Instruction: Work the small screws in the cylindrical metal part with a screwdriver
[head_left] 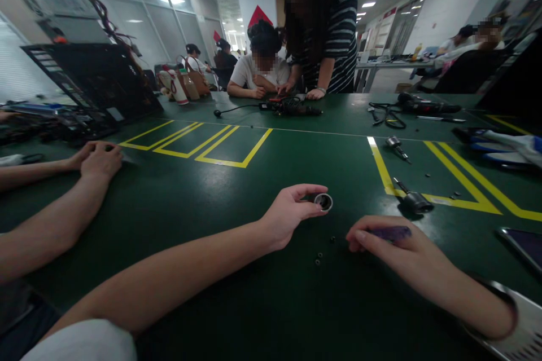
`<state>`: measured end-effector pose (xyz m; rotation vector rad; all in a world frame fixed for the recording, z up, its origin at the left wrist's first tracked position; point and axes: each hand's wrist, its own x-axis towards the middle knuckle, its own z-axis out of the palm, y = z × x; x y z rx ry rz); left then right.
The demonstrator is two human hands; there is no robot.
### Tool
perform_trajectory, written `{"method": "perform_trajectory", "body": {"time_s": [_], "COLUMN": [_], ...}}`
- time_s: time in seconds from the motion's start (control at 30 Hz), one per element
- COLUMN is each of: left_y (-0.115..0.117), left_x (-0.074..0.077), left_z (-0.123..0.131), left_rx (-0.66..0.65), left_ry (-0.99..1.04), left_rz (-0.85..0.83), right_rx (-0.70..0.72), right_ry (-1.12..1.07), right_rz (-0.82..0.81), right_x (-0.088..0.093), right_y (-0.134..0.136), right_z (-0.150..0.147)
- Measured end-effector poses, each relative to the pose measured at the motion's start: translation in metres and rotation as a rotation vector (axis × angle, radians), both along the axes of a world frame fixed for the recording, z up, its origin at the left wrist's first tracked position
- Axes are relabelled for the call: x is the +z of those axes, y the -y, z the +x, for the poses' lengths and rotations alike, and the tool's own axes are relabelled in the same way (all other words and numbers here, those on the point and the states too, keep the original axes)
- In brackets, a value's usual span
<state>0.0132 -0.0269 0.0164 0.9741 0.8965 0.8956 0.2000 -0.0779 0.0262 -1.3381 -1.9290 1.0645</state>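
My left hand (290, 208) pinches a short, hollow round metal part (328, 203) between thumb and fingers, its open end turned toward me. Lower right, my right hand (393, 245) is closed around a slim purple stick-like tool (392, 233); its working end is hidden by my fingers. Between the two hands, a small dark nut-like piece (332, 239) lies on the green table, with two similar pieces (319, 258) closer to me. Beyond my right hand rests a dark metal cup-shaped part with a thin shank (417, 202).
Another shanked metal part (396, 146) lies farther back within yellow tape (381, 169). Gloves (503, 146), a power tool (423, 104) and a dark-screened device (523, 248) are at right. A co-worker's hands (101, 161) are at left; two people lean over a tool (292, 106) opposite.
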Motion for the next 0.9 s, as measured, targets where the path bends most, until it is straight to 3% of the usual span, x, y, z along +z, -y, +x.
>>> {"method": "perform_trajectory", "body": {"time_s": [0.27, 0.43, 0.9], "left_y": [-0.002, -0.001, 0.009], "left_x": [-0.004, -0.004, 0.000], "left_z": [-0.002, -0.003, 0.004], "left_rx": [0.007, -0.022, 0.048], "left_ry": [0.013, -0.032, -0.073], "left_rz": [0.014, 0.052, 0.144], "right_rx": [0.073, 0.008, 0.089], "right_ry": [0.047, 0.017, 0.098], "right_rz": [0.365, 0.597, 0.645], "right_x": [-0.008, -0.007, -0.011], "right_y": [0.010, 0.015, 0.015], "right_z": [-0.002, 0.001, -0.005]}}
